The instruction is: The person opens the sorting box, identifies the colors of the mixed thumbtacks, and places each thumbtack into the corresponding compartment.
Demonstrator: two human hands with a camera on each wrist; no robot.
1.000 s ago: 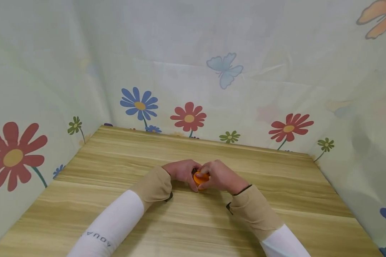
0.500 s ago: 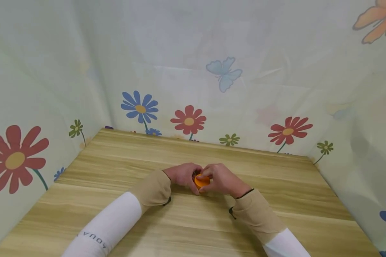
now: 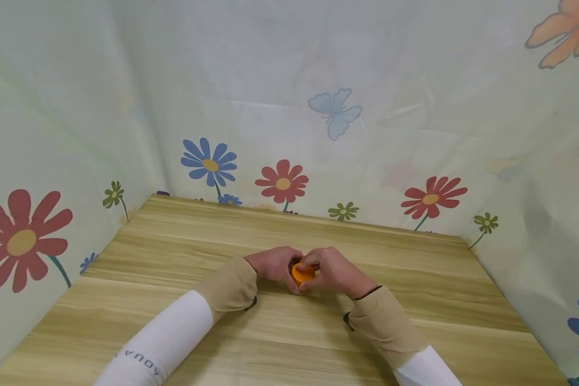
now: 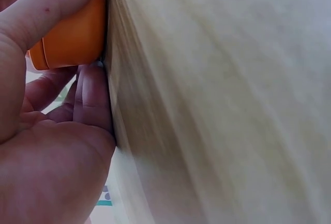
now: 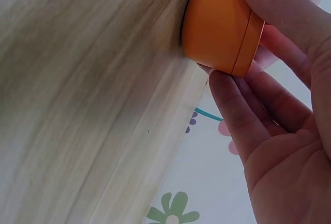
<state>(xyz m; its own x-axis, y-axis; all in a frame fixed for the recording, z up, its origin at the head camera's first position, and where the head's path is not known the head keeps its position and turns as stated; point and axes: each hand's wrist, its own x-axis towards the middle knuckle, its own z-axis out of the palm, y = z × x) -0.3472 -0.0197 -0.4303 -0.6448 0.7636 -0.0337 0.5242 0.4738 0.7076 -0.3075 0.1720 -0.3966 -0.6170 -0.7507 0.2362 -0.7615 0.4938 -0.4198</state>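
A small round orange jar (image 3: 303, 274) stands on the wooden table (image 3: 251, 332), held between both hands. In the right wrist view a thin seam separates the lid (image 5: 249, 43) from the jar's rounded body. My left hand (image 3: 276, 265) grips the jar from the left, its thumb along the near side and its fingers round the far side. From the right, my right hand (image 3: 335, 271) pinches the lid end with thumb and fingers. The fingers hide part of the jar in every view.
A pale cloth printed with flowers and butterflies (image 3: 335, 112) hangs behind the table and along its left and right sides. The table's back edge (image 3: 313, 215) meets the cloth.
The head view has tilted slightly, so the whole scene sits a little lower. My right fingers have shifted slightly on the lid, while both hands stay round the jar.
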